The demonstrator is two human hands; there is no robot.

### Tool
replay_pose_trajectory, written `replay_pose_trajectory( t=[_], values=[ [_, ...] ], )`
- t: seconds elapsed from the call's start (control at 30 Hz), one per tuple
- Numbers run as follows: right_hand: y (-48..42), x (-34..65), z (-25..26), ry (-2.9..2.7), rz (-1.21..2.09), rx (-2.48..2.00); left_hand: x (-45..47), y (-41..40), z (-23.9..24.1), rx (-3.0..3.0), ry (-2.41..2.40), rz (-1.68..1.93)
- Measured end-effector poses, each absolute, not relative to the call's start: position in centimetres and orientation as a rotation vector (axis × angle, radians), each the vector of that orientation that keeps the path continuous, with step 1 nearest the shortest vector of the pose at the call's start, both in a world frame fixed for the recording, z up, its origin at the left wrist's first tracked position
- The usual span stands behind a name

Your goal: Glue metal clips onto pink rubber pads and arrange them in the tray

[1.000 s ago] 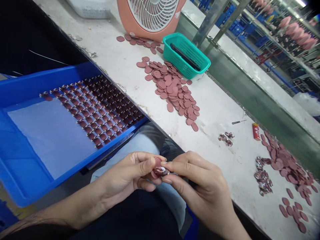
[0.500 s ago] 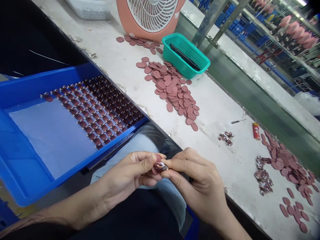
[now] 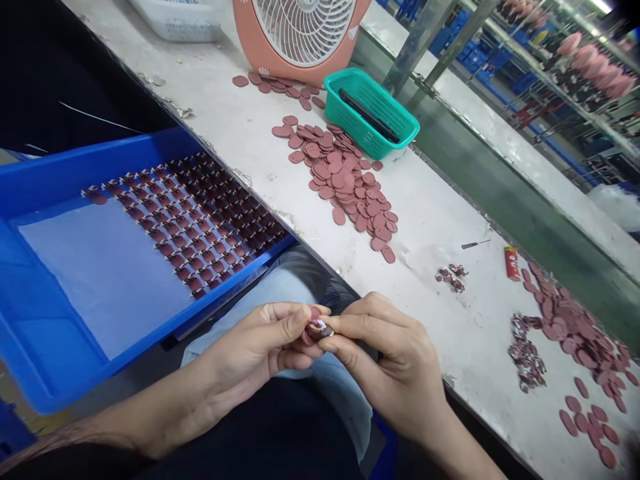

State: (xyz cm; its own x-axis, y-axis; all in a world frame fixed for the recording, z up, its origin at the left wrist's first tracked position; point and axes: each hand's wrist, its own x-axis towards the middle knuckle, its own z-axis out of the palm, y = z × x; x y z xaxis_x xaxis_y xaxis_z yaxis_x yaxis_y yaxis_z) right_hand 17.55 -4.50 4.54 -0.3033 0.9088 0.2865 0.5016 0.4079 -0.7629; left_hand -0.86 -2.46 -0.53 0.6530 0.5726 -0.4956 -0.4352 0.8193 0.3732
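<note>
Above my lap, my left hand (image 3: 265, 340) is closed around a reddish-brown oval disc (image 3: 315, 313), pinched by thumb and fingers. Against the disc sits a small dark brown and white figure (image 3: 319, 328); its exact shape is partly hidden by fingers. My right hand (image 3: 393, 357) pinches the figure's right side between thumb and forefinger, so both hands meet at this one small piece. To the left, a blue tray (image 3: 55, 370) holds rows of similar discs with figures (image 3: 200, 230) on a pale sheet.
Loose oval discs (image 3: 345, 180) are heaped on the white table (image 3: 425, 233), with another disc pile (image 3: 575, 323) at right. Nearby lie small figures (image 3: 527, 353), a thin pointed tool (image 3: 475, 245) and a red-yellow tube (image 3: 511, 263). Behind stand a green basket (image 3: 370, 137) and a pink fan (image 3: 247, 40).
Both hands keep their pinch on the piece and have shifted very slightly left. The right hand's fingertips sit a touch differently; nothing else has visibly moved.
</note>
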Motion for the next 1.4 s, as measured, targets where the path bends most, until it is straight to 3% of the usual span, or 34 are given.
replay_pose_trajectory(
  t=[1.07, 1.17, 1.4],
  values=[
    [-2.8, 18.2, 3.6, -1.927, 0.943, -1.18, -1.1, -1.9, -0.7, 0.125, 0.807, 0.566],
    [-2.5, 17.8, 3.4, -1.961, 0.743, -1.204, -1.8, -1.5, -0.9, 0.164, 0.803, 0.585],
    [-1.3, 15.0, 0.9, -2.126, -0.151, -1.179, -2.2, -0.9, -1.4, 0.426, 1.042, 0.97]
  ],
)
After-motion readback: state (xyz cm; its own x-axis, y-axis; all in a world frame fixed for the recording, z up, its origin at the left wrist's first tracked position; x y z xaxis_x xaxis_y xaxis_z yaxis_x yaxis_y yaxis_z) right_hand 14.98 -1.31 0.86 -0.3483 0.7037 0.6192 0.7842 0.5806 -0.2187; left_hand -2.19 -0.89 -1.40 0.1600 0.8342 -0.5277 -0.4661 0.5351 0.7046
